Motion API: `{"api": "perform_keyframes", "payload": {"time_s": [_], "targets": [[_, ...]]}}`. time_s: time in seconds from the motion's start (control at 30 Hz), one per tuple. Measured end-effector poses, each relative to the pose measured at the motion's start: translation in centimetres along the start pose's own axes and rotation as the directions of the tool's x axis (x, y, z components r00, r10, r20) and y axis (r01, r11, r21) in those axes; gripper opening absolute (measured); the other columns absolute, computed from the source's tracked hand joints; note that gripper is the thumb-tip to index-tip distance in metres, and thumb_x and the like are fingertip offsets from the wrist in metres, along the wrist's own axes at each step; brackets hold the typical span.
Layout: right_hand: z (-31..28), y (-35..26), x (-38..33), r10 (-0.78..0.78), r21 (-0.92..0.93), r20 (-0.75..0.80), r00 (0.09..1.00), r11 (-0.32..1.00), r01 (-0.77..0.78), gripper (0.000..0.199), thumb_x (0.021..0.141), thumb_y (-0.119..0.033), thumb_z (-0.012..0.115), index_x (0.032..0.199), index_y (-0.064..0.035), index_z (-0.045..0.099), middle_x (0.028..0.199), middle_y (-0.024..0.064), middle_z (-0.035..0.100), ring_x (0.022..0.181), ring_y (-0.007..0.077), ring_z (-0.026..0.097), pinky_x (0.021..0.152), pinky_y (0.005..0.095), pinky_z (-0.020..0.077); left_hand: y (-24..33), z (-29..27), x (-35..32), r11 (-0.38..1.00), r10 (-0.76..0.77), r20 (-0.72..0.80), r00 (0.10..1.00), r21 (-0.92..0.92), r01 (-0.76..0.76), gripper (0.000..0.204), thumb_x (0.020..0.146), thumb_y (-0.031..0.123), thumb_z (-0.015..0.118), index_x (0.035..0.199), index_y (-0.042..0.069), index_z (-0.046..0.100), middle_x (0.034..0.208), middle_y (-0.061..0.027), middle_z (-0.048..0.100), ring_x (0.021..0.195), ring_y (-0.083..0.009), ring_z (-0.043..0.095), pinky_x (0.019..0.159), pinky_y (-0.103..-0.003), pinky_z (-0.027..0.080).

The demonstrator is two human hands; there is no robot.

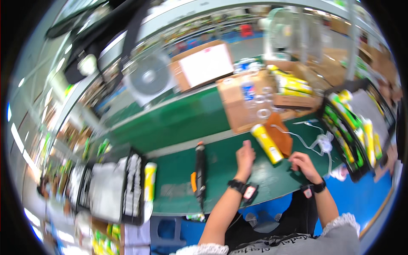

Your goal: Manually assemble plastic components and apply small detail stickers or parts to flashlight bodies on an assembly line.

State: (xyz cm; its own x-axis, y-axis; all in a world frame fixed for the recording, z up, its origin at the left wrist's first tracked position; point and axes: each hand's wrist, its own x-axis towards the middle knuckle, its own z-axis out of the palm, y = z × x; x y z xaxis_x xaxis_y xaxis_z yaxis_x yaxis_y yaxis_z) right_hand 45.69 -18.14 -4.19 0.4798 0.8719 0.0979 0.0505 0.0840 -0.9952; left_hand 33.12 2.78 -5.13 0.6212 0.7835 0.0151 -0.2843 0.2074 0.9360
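Note:
My left hand [245,160] hovers over the green bench just left of a yellow cylinder [267,143] with a white end. Its fingers point away from me, stretched out, and nothing shows in them. My right hand [305,165] is to the right of the cylinder, fingers curled inward; whatever they hold, if anything, is hidden. Under and beside the cylinder rests an orange-brown flat piece [279,135]. A white cable with a small white device [324,143] lies beyond my right hand. To the left, a black and orange power screwdriver [199,172] stretches along the bench.
A black crate [357,127] of yellow and green cylinders stands at the right; another black crate [111,187] is at the left, beside a yellow tube [149,182]. Behind are a cardboard box [238,104], an open carton [295,101] of yellow tubes and fans [278,36].

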Motion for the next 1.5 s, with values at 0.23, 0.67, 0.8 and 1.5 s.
{"api": "perform_keyframes", "payload": {"time_s": [0.23,0.67,0.8,1.5], "targets": [[0.3,0.2,-0.4,-0.018,0.014,-0.067,0.998,1.0,0.019,0.014,0.084,-0.014,0.05,0.081,-0.0018,0.056,0.055,0.0001,0.047,0.05,0.0065,0.045,0.053,0.0206,0.0403,-0.6,-0.2,0.2,0.997,-0.016,0.156,0.988,0.071,0.005,0.042,0.089,0.034,0.05,0.053,0.013,0.039,0.05,0.0071,0.034,0.043,-0.0037,0.029,0.04,-0.024,0.019],[-0.9,1.0,-0.1,-0.022,0.161,0.081,0.997,0.987,0.009,0.017,0.09,-0.015,0.048,0.096,-0.0008,0.055,0.075,0.0076,0.061,0.07,0.0126,0.06,0.066,0.0245,0.0471,-0.1,0.2,-0.5,0.992,0.033,0.16,0.987,0.116,-0.052,0.033,0.09,0.022,0.05,0.06,0.013,0.04,0.053,0.0076,0.031,0.045,-0.0029,0.028,0.041,-0.021,0.021],[-1.0,1.0,-0.2,-0.039,0.076,0.084,0.996,0.997,0.033,0.017,0.09,-0.014,0.047,0.097,-0.001,0.055,0.076,0.0083,0.062,0.072,0.0124,0.06,0.067,0.0244,0.0469,0.0,0.4,-0.4,0.995,0.028,0.178,0.984,0.084,-0.044,0.036,0.09,0.018,0.048,0.058,0.012,0.033,0.051,0.007,0.024,0.043,-0.0031,0.022,0.04,-0.022,0.017],[-0.7,1.3,-0.1,-0.057,0.09,0.106,0.993,0.995,0.047,0.018,0.091,-0.015,0.044,0.096,-0.0004,0.054,0.072,0.0068,0.062,0.069,0.0117,0.059,0.066,0.0246,0.0462,0.6,0.3,-0.6,0.987,-0.009,0.085,0.996,-0.159,0.023,0.049,0.094,0.043,0.03,0.056,0.015,0.019,0.049,0.0041,0.013,0.041,-0.0082,0.013,0.04,-0.025,0.015]]}}
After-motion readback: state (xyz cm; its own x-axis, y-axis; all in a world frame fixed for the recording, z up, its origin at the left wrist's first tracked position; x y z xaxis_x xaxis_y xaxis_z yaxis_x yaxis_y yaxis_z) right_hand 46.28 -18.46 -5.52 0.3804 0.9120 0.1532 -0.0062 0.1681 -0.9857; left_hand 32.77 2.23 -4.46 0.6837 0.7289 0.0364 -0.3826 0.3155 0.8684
